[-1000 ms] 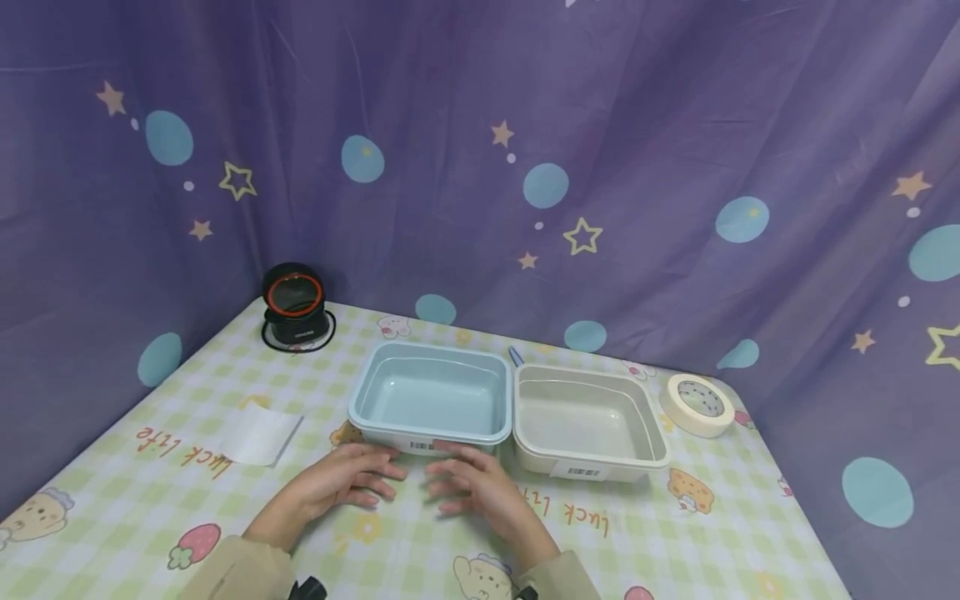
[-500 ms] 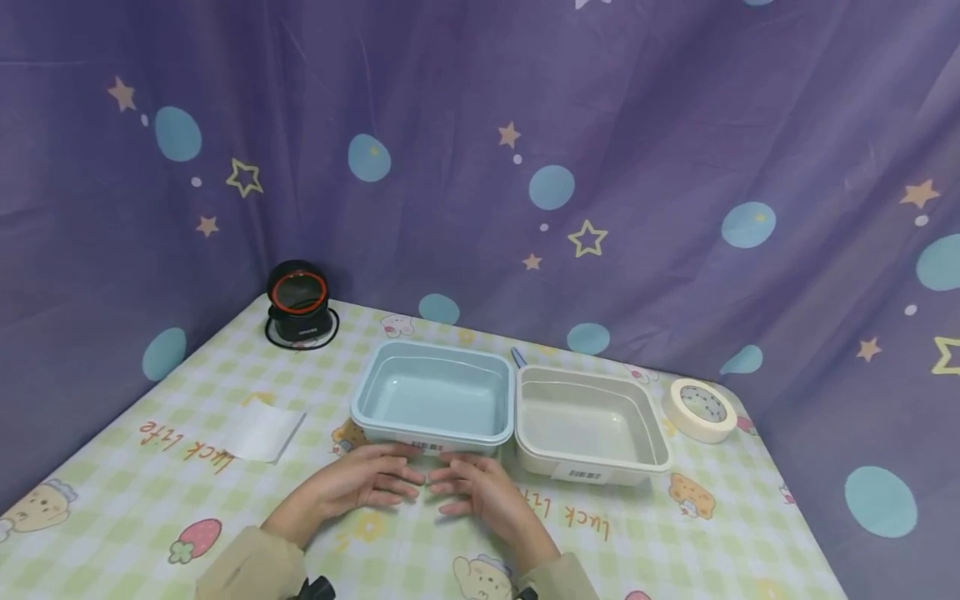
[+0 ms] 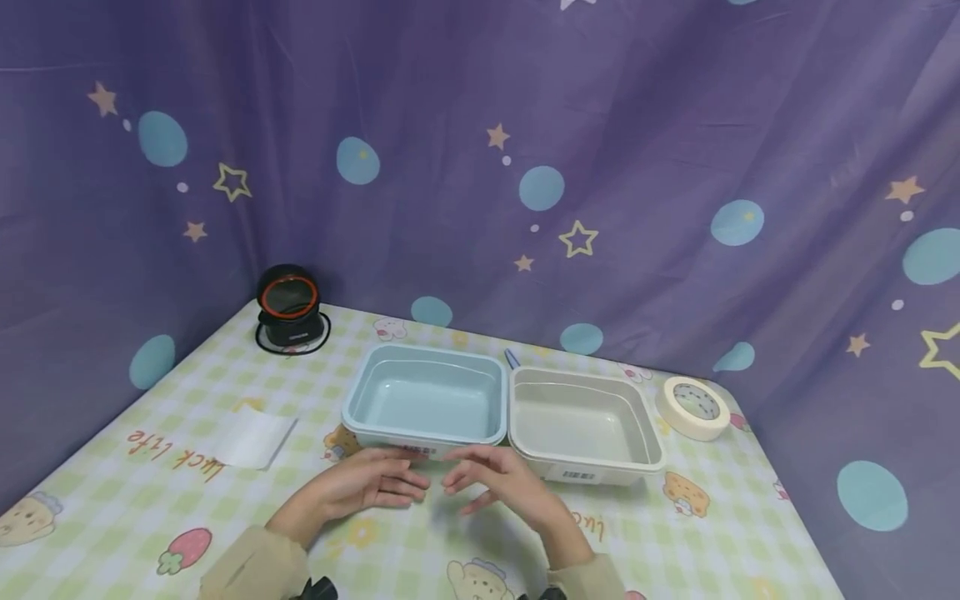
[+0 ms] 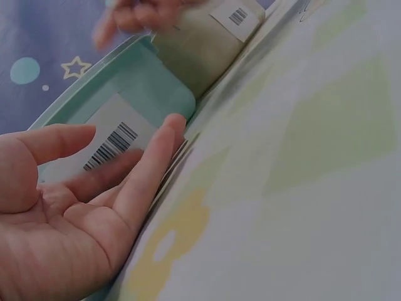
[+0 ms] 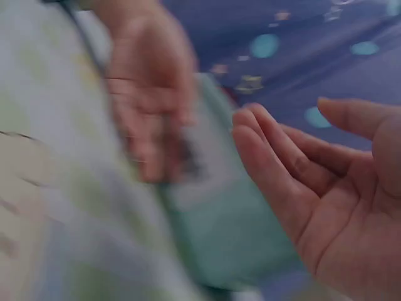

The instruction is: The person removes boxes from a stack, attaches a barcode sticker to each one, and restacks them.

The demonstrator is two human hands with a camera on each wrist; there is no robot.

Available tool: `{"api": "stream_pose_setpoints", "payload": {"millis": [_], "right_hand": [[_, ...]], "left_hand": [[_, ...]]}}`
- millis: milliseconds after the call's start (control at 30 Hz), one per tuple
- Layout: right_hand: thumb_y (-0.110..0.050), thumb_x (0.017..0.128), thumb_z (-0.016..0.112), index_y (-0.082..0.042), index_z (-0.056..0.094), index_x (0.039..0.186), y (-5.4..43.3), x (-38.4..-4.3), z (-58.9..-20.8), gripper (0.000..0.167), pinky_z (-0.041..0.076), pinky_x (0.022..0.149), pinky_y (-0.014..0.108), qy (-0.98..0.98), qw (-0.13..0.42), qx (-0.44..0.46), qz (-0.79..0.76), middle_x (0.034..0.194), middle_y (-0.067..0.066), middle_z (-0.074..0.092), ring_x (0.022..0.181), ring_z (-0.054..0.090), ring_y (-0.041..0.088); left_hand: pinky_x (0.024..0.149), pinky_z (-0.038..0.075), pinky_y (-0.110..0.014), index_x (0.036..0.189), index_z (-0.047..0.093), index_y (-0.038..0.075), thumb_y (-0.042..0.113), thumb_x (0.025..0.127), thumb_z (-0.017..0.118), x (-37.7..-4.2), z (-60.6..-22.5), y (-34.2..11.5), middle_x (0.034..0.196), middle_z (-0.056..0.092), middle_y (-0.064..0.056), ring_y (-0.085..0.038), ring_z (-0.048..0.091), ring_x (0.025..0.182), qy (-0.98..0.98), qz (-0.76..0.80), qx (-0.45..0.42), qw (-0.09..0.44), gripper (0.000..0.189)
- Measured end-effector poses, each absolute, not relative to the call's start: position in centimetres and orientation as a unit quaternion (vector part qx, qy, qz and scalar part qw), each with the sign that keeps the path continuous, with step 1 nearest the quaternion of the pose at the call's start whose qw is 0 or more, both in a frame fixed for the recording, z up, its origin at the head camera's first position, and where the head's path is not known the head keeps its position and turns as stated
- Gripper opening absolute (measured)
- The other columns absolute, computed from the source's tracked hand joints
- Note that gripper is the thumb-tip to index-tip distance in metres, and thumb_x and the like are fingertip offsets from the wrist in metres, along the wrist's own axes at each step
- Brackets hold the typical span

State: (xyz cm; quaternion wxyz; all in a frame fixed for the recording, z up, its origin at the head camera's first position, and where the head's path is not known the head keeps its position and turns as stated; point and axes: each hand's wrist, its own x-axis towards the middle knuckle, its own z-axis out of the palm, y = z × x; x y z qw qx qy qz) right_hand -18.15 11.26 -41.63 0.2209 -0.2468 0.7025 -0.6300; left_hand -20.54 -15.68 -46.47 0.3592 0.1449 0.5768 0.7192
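Note:
My left hand (image 3: 367, 483) rests on the tablecloth in front of the light blue plastic bin (image 3: 427, 400), palm turned inward and fingers loosely bent around nothing. In the left wrist view its fingers lie beside the bin's barcode label (image 4: 116, 141). My right hand (image 3: 506, 487) is raised over the cloth at the bin's front right corner, fingers loosely bent and holding nothing. Its palm and spread thumb show in the right wrist view, where the picture is blurred. A grey-white bin (image 3: 585, 417) stands right beside the blue one. Both bins have nothing inside.
A black scanner-like device with a red ring (image 3: 289, 304) stands at the back left. A white paper piece (image 3: 255, 437) lies left of the bins. A roll of masking tape (image 3: 693, 408) lies at the right. Behind the bins a blue pen-like tip (image 3: 512, 358) shows. A purple curtain hangs behind.
The right hand has lifted and shifted right, its thumb spreading from the fingers. The left hand has moved slightly right toward the middle. The bins stay put.

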Motion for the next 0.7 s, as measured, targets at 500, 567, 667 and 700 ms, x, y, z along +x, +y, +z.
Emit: {"api": "stream_pose_setpoints", "payload": {"millis": [500, 567, 667, 700], "right_hand": [[-0.013, 0.104, 0.042, 0.013, 0.050, 0.127, 23.8, -17.9, -38.9, 0.036, 0.059, 0.075, 0.045, 0.753, 0.169, -0.271, -0.576, 0.100, 0.013, 0.070, 0.091, 0.070, 0.017], [-0.016, 0.104, 0.042, 0.012, 0.047, 0.132, 24.3, -17.6, -40.1, 0.040, 0.059, 0.075, 0.045, 0.756, 0.230, -0.266, -0.552, 0.104, 0.023, 0.069, 0.092, 0.071, 0.021], [-0.018, 0.104, 0.042, 0.013, 0.041, 0.137, 24.5, -17.4, -42.0, 0.045, 0.060, 0.077, 0.040, 0.754, 0.275, -0.244, -0.545, 0.109, 0.030, 0.066, 0.094, 0.070, 0.024], [-0.018, 0.104, 0.042, 0.013, 0.039, 0.138, 24.5, -17.4, -42.5, 0.046, 0.059, 0.078, 0.037, 0.754, 0.275, -0.233, -0.549, 0.109, 0.030, 0.066, 0.095, 0.070, 0.024]], "left_hand": [[0.092, 0.055, -0.033, 0.140, 0.027, -0.020, 0.022, 0.103, 0.043, -20.1, -44.6, -17.2, 0.120, 0.067, -0.017, -0.019, 0.068, 0.106, 0.617, 0.701, 0.143, 0.328, 0.058], [0.091, 0.056, -0.033, 0.139, 0.028, -0.021, 0.022, 0.103, 0.043, -20.2, -43.8, -18.1, 0.118, 0.068, -0.016, -0.018, 0.069, 0.104, 0.636, 0.686, 0.155, 0.317, 0.057], [0.090, 0.056, -0.031, 0.135, 0.032, -0.023, 0.021, 0.103, 0.042, -20.2, -42.5, -19.4, 0.114, 0.070, -0.014, -0.016, 0.069, 0.101, 0.674, 0.652, 0.171, 0.301, 0.056], [0.089, 0.056, -0.031, 0.133, 0.034, -0.024, 0.022, 0.104, 0.042, -20.2, -42.1, -19.8, 0.113, 0.070, -0.014, -0.015, 0.070, 0.099, 0.689, 0.639, 0.176, 0.294, 0.055]]}}
